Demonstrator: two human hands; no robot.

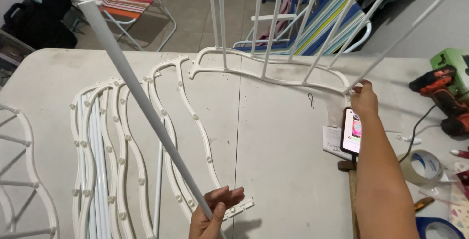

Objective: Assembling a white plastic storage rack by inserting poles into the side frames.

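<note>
Head view looks down on two bare hands at work with white plastic parts. The left hand is low in the picture, its fingers curled shut around the bottom end of a long white tube. The tube slants up and away to the left, above the bench. The right hand reaches far out and pinches the right corner of a wavy white rail. Several thin white rods already stand up out of that rail, so this piece looks partly put together. The tube in the left hand is not joined to it yet; the rail is well apart from that hand, across the bench.

Much looks left to do. A bunch of loose wavy strips with little pegs lies flat just left of the left hand, with more white tubes among them. Another built piece with rods shows at the left edge.

A phone with a lit screen lies beside the right wrist. Near the right arm are a roll of clear tape and, farther off, an orange and black drill. Folding chairs stand on the floor behind the bench.
</note>
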